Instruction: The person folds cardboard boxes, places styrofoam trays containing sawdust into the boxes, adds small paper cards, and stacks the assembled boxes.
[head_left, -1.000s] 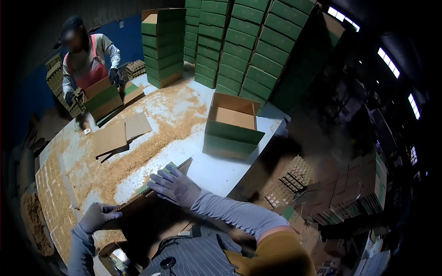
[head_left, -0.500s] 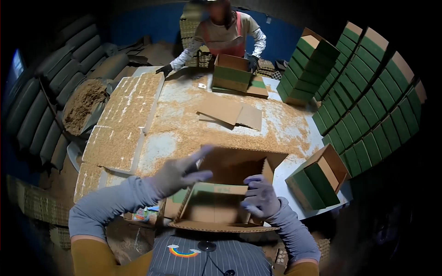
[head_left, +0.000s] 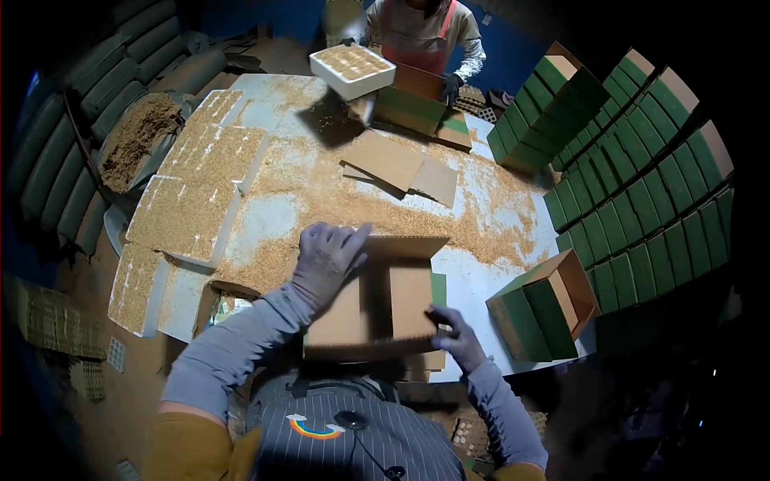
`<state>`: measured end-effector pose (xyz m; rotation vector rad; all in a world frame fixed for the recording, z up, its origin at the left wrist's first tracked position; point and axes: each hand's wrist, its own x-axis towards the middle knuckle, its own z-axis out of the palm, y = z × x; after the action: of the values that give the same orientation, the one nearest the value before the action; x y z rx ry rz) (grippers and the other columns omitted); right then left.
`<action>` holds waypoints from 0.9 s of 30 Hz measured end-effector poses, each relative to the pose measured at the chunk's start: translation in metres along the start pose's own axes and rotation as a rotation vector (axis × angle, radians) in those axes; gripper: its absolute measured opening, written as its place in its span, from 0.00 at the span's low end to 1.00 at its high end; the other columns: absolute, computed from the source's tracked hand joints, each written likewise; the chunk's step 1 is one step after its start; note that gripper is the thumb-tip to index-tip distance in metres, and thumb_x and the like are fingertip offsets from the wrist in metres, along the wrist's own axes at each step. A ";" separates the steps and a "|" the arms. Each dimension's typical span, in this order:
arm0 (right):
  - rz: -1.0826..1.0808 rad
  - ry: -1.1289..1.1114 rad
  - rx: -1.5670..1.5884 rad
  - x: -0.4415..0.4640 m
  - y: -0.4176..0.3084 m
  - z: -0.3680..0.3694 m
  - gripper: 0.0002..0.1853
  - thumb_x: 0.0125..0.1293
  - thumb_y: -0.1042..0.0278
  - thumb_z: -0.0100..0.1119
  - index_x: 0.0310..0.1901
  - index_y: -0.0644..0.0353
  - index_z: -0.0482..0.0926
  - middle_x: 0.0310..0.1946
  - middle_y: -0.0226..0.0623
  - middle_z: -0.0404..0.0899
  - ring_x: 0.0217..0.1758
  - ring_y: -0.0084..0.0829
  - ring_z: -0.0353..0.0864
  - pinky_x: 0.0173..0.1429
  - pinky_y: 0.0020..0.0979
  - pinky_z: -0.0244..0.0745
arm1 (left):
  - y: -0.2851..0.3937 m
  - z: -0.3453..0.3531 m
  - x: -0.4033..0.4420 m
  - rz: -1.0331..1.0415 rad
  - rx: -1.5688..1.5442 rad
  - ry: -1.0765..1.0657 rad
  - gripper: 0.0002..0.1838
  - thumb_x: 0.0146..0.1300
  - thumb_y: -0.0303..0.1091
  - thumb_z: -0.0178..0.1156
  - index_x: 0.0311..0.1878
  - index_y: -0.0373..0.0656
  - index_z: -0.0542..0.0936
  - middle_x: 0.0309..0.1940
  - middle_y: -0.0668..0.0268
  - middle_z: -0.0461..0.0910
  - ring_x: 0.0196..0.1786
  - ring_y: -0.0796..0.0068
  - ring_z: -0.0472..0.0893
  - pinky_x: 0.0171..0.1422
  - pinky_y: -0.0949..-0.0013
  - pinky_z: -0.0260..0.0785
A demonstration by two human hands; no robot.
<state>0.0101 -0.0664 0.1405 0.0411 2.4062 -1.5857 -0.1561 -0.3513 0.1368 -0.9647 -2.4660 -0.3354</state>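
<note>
An open cardboard box [head_left: 413, 301], plain brown inside, sits at the near edge of the table against my apron. Two brown panels show inside it, with a dark gap between them. My left hand [head_left: 327, 260], in a grey glove, has its fingers curled over the box's far left rim. At the right side, my gloved right hand [head_left: 459, 338] pinches the edge near the close corner. A strip of green shows just beyond the box's right side.
Opposite, a person [head_left: 417, 36] holds a white tray [head_left: 365, 84] beside a green box [head_left: 405, 112]. Sawdust-covered trays [head_left: 188, 212] line the left. Flat cardboard [head_left: 381, 160] lies mid-table among scattered sawdust. An open green box [head_left: 533, 317] and stacked green boxes [head_left: 642, 192] stand right.
My left hand has come down onto the far left rim; my right hand has shifted to the near right edge. Across the table, the co-worker has lifted a tray toward the green box.
</note>
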 end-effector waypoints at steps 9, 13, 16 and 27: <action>0.086 0.015 0.401 0.044 0.025 -0.023 0.41 0.67 0.54 0.59 0.75 0.58 0.49 0.68 0.47 0.61 0.65 0.36 0.68 0.67 0.34 0.65 | -0.041 -0.020 -0.066 0.476 -0.603 -0.230 0.38 0.57 0.56 0.61 0.67 0.46 0.68 0.64 0.57 0.71 0.66 0.58 0.71 0.72 0.53 0.62; -0.295 0.073 0.324 0.053 -0.020 -0.040 0.37 0.65 0.46 0.60 0.66 0.66 0.65 0.69 0.44 0.64 0.69 0.37 0.66 0.72 0.37 0.57 | -0.040 0.057 -0.074 -0.669 -0.959 -0.304 0.23 0.68 0.46 0.50 0.57 0.39 0.75 0.53 0.54 0.79 0.54 0.63 0.79 0.62 0.62 0.68; 0.040 0.255 0.036 0.094 0.113 -0.041 0.16 0.72 0.59 0.53 0.52 0.64 0.78 0.45 0.31 0.78 0.51 0.24 0.73 0.60 0.28 0.66 | -0.048 0.112 -0.107 -0.499 -0.464 -0.569 0.26 0.73 0.51 0.41 0.56 0.39 0.76 0.50 0.50 0.80 0.50 0.58 0.82 0.58 0.61 0.70; -0.035 0.389 0.235 0.055 0.077 0.012 0.18 0.75 0.59 0.45 0.51 0.65 0.77 0.45 0.36 0.79 0.47 0.29 0.75 0.57 0.30 0.69 | -0.295 0.096 -0.239 -1.792 -0.380 -0.271 0.43 0.68 0.61 0.45 0.76 0.46 0.47 0.70 0.37 0.50 0.69 0.34 0.53 0.71 0.46 0.49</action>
<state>-0.0286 -0.0523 0.0541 0.3869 2.4841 -2.0294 -0.2379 -0.6652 -0.0835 1.4642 -2.7831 -1.2256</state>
